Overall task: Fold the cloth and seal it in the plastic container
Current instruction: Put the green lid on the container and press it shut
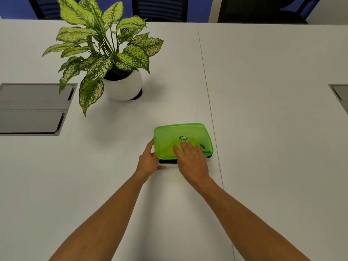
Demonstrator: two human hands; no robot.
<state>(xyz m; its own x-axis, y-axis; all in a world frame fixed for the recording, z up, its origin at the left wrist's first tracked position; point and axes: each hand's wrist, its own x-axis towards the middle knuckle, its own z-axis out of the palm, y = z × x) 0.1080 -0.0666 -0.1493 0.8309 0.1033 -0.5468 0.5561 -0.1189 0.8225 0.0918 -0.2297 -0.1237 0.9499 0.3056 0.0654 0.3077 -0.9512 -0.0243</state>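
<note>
Container: the plastic container [167,161] stands on the white table, with the green lid on top of it; only a dark strip of its near side shows, between the two hands
Lid: the green see-through lid [169,136] lies flat over the container and covers it fully; a small oval logo sits just beyond the right fingertips
Cloth: something dark shows inside under the lid, to the right of the right fingers; I cannot tell if this is the cloth or how it is folded
Right hand: the right hand [192,159] lies palm down on the near part of the lid, fingers [183,146] stretched flat and a little spread; it presses on the lid and grips nothing
Left hand: the left hand [148,161] is at the left near corner of the container, fingers curved along the left edge of the lid, thumb low at the near side; it holds the corner loosely
Table: the white table [263,129] has a thin seam running just to the right of the right hand
Plant: a potted plant [105,53] in a round white pot stands well beyond the left fingers, to the left
Panels: one grey cable panel [33,108] is sunk in the table far left of the left hand, another at the right edge
Room: dark chairs [160,8] and a blue wall are behind the far side of the table
</note>
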